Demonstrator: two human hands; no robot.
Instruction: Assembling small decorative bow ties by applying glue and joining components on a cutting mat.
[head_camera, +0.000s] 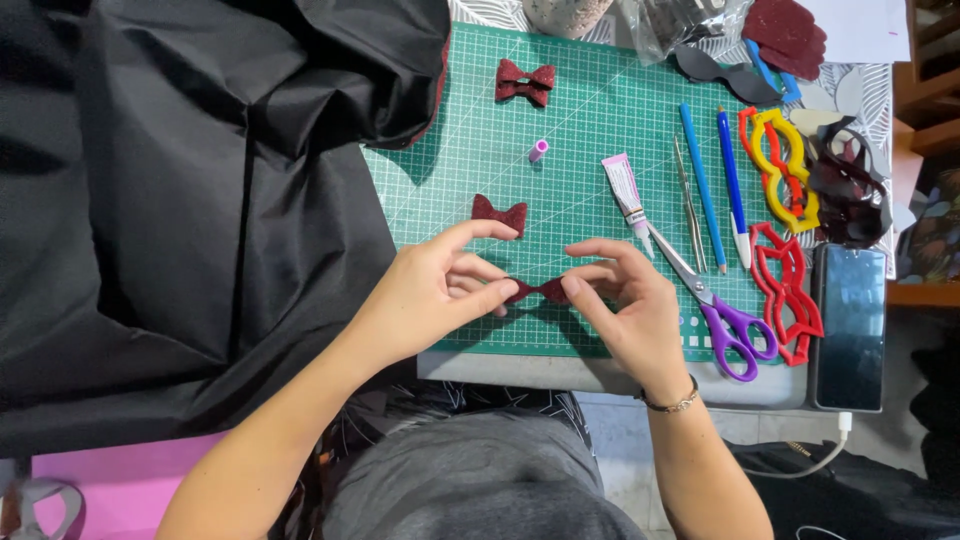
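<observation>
- The small dark-red bow piece (537, 290), pinched between left hand (440, 290) and right hand (625, 300), looks like rough glittered foam.
- The green gridded cutting mat (590, 110) is matt, smooth plastic.
- The large black cloth (200, 180) has a faint sheen.
- The purple-handled scissors (705, 300) pair glossy plastic with shiny metal blades.
- The dark phone (850, 325) is glassy.
</observation>
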